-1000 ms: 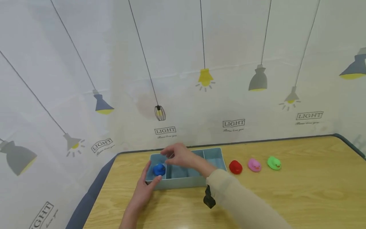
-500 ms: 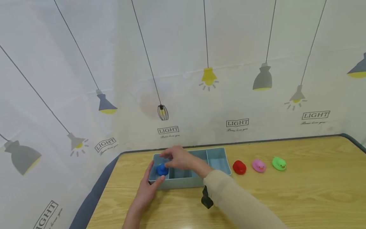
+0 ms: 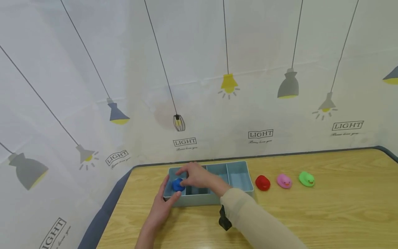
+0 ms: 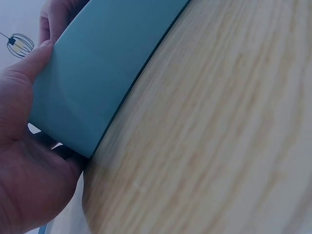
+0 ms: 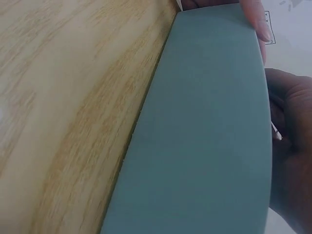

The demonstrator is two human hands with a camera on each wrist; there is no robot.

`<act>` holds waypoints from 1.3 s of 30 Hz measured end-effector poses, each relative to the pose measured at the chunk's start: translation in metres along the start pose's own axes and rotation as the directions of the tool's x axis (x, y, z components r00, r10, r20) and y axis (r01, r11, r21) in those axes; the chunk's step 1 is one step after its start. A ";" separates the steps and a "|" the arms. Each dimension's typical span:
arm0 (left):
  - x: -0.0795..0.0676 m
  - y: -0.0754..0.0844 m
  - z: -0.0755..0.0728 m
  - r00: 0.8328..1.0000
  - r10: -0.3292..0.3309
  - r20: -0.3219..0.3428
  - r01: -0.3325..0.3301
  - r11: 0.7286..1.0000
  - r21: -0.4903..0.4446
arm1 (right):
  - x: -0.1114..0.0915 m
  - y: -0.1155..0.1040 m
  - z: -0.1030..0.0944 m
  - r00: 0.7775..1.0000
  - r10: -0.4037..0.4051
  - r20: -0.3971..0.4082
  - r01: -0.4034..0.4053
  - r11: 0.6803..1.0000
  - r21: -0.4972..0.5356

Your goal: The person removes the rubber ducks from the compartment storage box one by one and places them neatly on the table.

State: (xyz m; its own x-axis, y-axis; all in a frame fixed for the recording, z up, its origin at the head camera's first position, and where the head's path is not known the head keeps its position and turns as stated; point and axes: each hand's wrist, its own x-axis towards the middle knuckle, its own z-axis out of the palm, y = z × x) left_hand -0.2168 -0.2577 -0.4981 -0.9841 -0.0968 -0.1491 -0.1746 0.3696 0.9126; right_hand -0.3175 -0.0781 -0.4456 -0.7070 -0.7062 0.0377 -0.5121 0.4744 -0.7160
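A grey-blue divided box (image 3: 199,200) stands near the table's back edge. My left hand (image 3: 160,207) grips its left end, thumb at the front rim and fingers along the end wall. In the left wrist view the thumb (image 4: 36,61) lies on the rim. Inside the leftmost compartment sits a blue toy duck (image 3: 177,185). My right hand (image 3: 197,175) reaches over the box and pinches the duck, thumb at its right side and index finger above it. The box wall (image 5: 195,122) hides the duck from the right wrist view.
Right of the box, a red toy duck (image 3: 262,183), a pink one (image 3: 284,181) and a green one (image 3: 306,179) lie in a row on the wooden table (image 3: 326,214). A wall covering (image 3: 199,103) printed with lamps rises behind. A small black object (image 3: 225,218) shows at the right sleeve.
The right hand has come down from above the compartment onto the blue duck. My left hand keeps its grip on the box. The whole view has shifted slightly.
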 end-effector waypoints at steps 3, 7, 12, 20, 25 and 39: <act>-0.001 0.001 0.000 1.000 0.007 0.002 -0.007 1.000 0.003 | 0.001 -0.001 0.002 1.000 0.023 0.000 -0.023 1.000 0.012; -0.002 0.002 0.000 1.000 0.014 0.001 -0.014 1.000 0.004 | 0.003 -0.003 0.004 0.999 0.046 0.001 -0.046 0.999 0.018; -0.003 0.002 0.000 1.000 0.008 0.002 -0.008 1.000 0.009 | 0.003 -0.004 0.006 0.998 0.057 0.007 -0.057 0.998 0.006; -0.003 0.002 0.001 1.000 0.009 0.003 -0.009 1.000 -0.008 | 0.004 -0.006 0.009 0.998 0.062 -0.014 -0.063 0.998 -0.025; -0.004 0.002 0.000 1.000 0.017 0.000 -0.017 1.000 -0.015 | 0.005 -0.010 0.015 0.994 0.086 -0.069 -0.088 0.995 -0.037; -0.004 0.005 -0.001 1.000 0.006 0.002 -0.006 1.000 -0.012 | 0.006 -0.012 0.021 0.981 0.161 -0.108 -0.157 0.987 0.039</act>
State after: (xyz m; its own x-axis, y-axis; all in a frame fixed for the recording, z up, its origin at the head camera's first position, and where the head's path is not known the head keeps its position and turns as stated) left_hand -0.2132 -0.2562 -0.4929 -0.9852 -0.0924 -0.1444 -0.1682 0.3588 0.9181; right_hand -0.3051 -0.0989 -0.4512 -0.8287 -0.5596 -0.0024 -0.3754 0.5590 -0.7393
